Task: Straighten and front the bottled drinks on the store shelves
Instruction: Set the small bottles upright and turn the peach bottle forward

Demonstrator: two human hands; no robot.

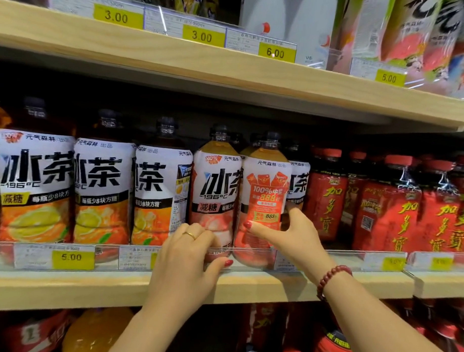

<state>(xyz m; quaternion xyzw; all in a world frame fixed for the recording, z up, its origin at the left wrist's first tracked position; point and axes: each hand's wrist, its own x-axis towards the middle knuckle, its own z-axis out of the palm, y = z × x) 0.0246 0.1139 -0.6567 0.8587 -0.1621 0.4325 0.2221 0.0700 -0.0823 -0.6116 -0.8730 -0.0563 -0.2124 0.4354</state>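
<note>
Forearms reached up from near edge to middle shelf. Left hand wrapped base of peach iced tea bottle, label frontal. Right hand clasped neighbouring peach bottle, thumb on front, fingers behind; its red promo panel faced out, main logo turned away. Step in hand: fronting this pair. Next move, likely: twist right bottle until logo faces aisle, flush with lemon tea bottles at left.

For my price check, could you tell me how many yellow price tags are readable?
5: four on the top shelf edge, 3.00, 3.00, 6.00, 5.00; one 5.00 on the middle rail. Others are blurred.
</note>
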